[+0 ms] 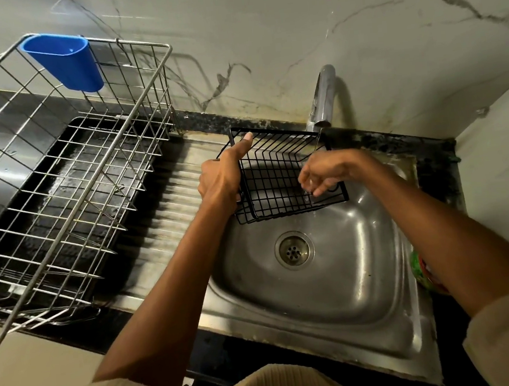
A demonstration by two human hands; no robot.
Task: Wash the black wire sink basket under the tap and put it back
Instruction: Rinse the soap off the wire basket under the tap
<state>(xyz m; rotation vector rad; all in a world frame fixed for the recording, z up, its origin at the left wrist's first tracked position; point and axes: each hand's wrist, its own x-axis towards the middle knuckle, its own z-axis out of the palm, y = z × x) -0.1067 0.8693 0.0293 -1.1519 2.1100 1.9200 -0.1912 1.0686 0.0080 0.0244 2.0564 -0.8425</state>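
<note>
A black wire basket (279,174) over a dull silver sink (335,285); a bright blue cup (68,64) on a silver wire rack (65,168); pale wall (293,31) veined grey; something green, perhaps patterned packaging (420,273), at right.

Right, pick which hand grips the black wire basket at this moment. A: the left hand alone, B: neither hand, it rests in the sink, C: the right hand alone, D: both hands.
A: the left hand grips the left side of the black wire basket with the thumb up along its rim, holding it over the sink under the tap, while the right hand works its fingers on the wires in the water without holding it.
</note>
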